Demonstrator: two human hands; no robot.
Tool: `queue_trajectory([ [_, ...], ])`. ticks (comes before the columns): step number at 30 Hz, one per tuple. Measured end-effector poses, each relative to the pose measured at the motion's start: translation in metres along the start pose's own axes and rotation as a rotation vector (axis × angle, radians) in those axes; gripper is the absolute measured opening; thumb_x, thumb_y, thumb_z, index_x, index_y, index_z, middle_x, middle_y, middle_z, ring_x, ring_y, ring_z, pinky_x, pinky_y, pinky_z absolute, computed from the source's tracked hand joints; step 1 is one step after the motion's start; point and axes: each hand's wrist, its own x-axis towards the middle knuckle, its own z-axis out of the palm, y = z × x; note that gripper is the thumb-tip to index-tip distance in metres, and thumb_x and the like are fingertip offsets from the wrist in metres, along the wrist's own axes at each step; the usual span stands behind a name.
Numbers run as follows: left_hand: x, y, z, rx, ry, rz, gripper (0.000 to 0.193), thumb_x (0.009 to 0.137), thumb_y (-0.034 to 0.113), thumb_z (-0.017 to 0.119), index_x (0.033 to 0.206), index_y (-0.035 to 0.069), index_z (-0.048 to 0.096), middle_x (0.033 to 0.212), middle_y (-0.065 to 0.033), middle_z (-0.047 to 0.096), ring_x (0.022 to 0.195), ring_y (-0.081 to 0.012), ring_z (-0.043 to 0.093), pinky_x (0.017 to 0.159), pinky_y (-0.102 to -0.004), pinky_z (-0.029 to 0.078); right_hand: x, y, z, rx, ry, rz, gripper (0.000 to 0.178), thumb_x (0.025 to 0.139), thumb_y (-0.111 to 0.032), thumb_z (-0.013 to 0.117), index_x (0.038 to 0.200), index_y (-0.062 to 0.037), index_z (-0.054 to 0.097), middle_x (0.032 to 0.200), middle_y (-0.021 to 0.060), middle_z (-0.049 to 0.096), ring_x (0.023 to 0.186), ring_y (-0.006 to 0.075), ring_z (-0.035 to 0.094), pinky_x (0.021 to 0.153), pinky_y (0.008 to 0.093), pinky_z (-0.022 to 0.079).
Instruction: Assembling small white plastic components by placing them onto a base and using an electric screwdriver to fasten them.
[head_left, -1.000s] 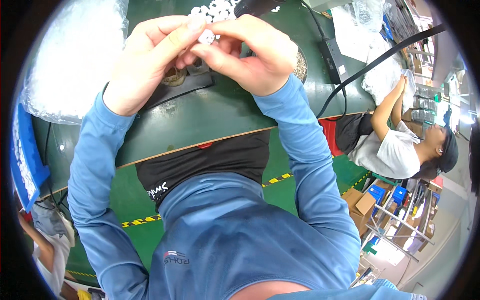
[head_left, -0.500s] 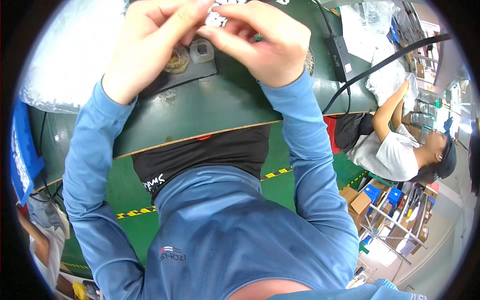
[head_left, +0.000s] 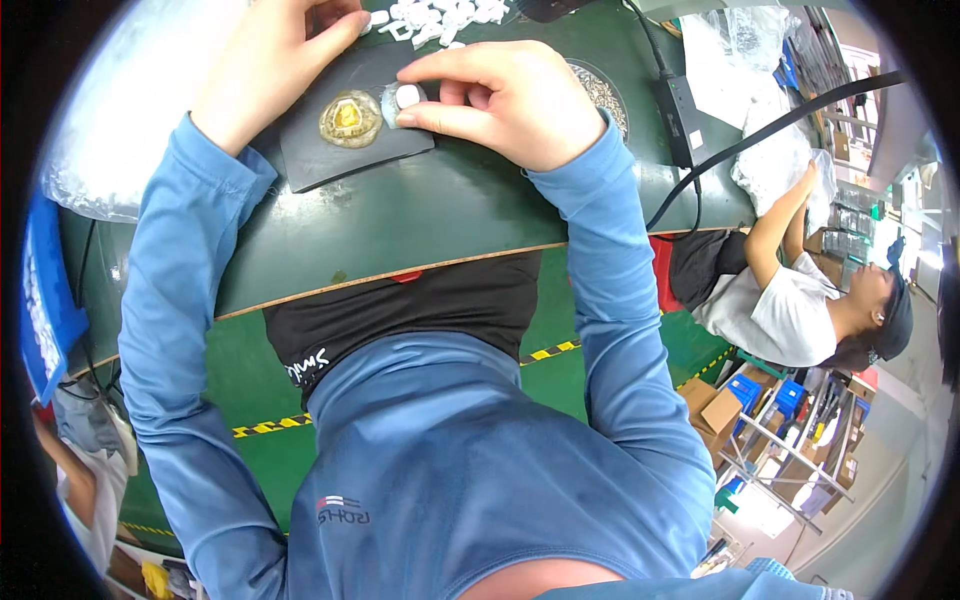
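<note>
My right hand [head_left: 490,100] pinches a small white rounded plastic part [head_left: 407,95] between thumb and forefinger. That part is at a translucent block [head_left: 389,104] on the right side of a dark flat plate [head_left: 310,165]. Left of the block, a round yellowish translucent fixture [head_left: 350,118] sits on the same plate. My left hand [head_left: 310,40] is beyond the plate at the top edge, its fingers curled and thumb tip at another small white plastic part [head_left: 377,19]. Several more white plastic parts [head_left: 435,18] lie in a loose pile between the hands.
A round dish of small metal pieces [head_left: 600,95] is right of my right hand. A black power adapter [head_left: 682,120] with cables lies farther right on the green table [head_left: 480,215]. Clear plastic bags [head_left: 140,110] fill the left. A co-worker [head_left: 790,290] sits at the right.
My hands, together above the plate before, have moved apart. The right came down to the translucent block with a white part; the left stays near the pile. The yellowish fixture is now uncovered.
</note>
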Motion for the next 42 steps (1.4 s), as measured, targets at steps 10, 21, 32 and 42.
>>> queue_trajectory([
  [10, 0.026, -0.007, 0.014, 0.275, -0.106, 0.302, 0.016, 0.083, 0.012, 0.076, 0.086, -0.001, 0.065, 0.086, -0.0163, 0.061, 0.088, -0.0344, 0.061, 0.075, -0.0402, 0.051, 0.000, 0.010, 0.010, 0.051, 0.086, -0.091, 0.021, 0.087, -0.027, 0.079, 0.100, -0.0100, 0.078, 0.085, 0.0051, 0.075, 0.073, 0.0210, 0.071, 0.067, 0.0343, 0.056],
  [21, 0.050, -0.009, 0.023, 0.144, -0.291, 0.018, 0.018, 0.083, 0.013, 0.078, 0.083, -0.002, 0.070, 0.077, -0.0189, 0.070, 0.070, -0.0287, 0.068, 0.067, -0.0382, 0.054, -0.008, 0.000, 0.010, -0.423, 0.119, -0.286, 0.019, 0.090, -0.030, 0.072, 0.095, -0.0132, 0.078, 0.073, 0.0067, 0.073, 0.071, 0.0246, 0.073, 0.062, 0.0382, 0.057],
  [32, 0.081, 0.048, 0.012, 0.274, -0.736, -0.208, 0.018, 0.077, 0.007, 0.078, 0.088, -0.002, 0.067, 0.080, -0.0148, 0.070, 0.071, -0.0233, 0.068, 0.062, -0.0369, 0.053, -0.005, 0.011, 0.012, -0.293, 0.182, -0.332, 0.021, 0.085, -0.028, 0.081, 0.098, -0.0105, 0.078, 0.070, 0.0061, 0.071, 0.060, 0.0222, 0.069, 0.056, 0.0339, 0.054],
  [42, 0.067, 0.017, 0.016, 0.459, -0.454, 0.130, 0.014, 0.078, 0.009, 0.072, 0.086, -0.001, 0.067, 0.083, -0.0197, 0.070, 0.080, -0.0361, 0.069, 0.072, -0.0440, 0.053, -0.002, 0.008, 0.012, -0.237, 0.313, -0.244, 0.021, 0.085, -0.035, 0.078, 0.089, -0.0141, 0.076, 0.071, 0.0047, 0.072, 0.065, 0.0233, 0.071, 0.058, 0.0361, 0.056],
])
